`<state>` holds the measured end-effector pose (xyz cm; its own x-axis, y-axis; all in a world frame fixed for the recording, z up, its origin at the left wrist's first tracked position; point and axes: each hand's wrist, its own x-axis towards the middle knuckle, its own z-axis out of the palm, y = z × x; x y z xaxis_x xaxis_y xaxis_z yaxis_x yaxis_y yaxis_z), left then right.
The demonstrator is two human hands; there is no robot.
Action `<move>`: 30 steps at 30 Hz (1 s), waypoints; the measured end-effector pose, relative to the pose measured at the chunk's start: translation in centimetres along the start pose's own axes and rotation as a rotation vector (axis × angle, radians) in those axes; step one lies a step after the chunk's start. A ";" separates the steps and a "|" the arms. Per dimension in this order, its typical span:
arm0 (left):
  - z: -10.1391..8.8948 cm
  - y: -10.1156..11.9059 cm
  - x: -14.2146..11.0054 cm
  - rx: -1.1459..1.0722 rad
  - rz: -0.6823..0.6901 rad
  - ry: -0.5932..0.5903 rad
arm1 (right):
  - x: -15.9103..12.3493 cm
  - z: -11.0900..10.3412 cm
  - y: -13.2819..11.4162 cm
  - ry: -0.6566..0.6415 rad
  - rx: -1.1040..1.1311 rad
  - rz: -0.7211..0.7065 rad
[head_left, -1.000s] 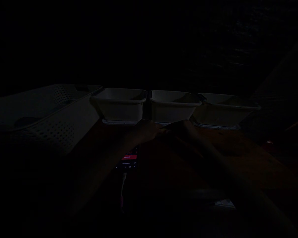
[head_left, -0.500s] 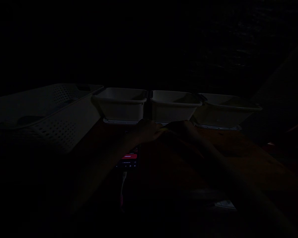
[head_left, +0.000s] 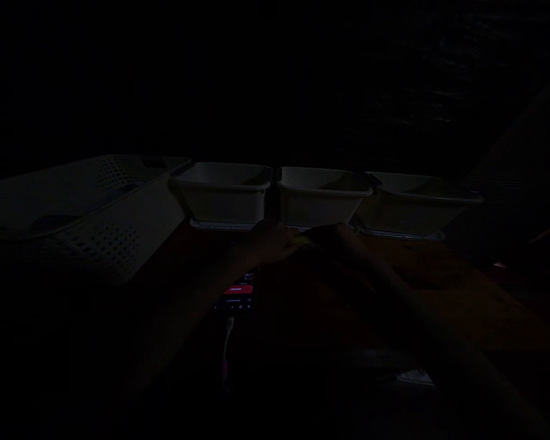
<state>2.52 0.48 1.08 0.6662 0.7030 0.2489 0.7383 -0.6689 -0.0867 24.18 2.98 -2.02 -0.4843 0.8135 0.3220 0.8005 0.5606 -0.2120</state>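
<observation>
The scene is very dark. My left hand (head_left: 270, 240) and my right hand (head_left: 339, 237) are close together over the table, just in front of the middle bin. Between them shows a small yellow-green thing (head_left: 301, 240), too dim to name. The fingers of my left hand are closed on one side of it. My right hand meets it from the other side, its fingers mostly lost in shadow. Below my left forearm lies a lit phone (head_left: 238, 289), partly hidden by that arm, with a pale cable (head_left: 228, 333) running from its lower end.
Three pale plastic bins stand in a row: a left bin (head_left: 229, 205), a middle bin (head_left: 321, 206) and a right bin (head_left: 412, 215). A perforated basket (head_left: 160, 211) sits at the left. The wooden table (head_left: 467, 305) reaches toward me; a pale flat item (head_left: 416, 377) lies near its front edge.
The picture is slightly darker. Both hands stay in nearly the same place, and a little more of the yellow-green thing shows between them.
</observation>
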 end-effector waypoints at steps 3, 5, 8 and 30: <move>0.1 -0.1 0.0 -0.001 0.004 -0.001 | -0.1 -0.1 -0.1 0.029 0.019 -0.042; 0.2 -0.2 0.0 -0.015 0.013 -0.005 | -0.1 -0.2 -0.2 0.037 0.024 -0.057; 0.1 -0.3 0.0 -0.044 0.020 -0.014 | -0.2 -0.4 -0.4 0.040 0.016 -0.034; 0.1 -0.4 0.0 -0.076 0.024 -0.047 | -0.4 -1.0 -0.9 -0.075 0.067 -0.078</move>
<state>2.21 0.77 0.99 0.6889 0.6961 0.2022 0.7133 -0.7006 -0.0186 24.00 2.01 -0.98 -0.5715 0.7748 0.2704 0.7351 0.6298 -0.2510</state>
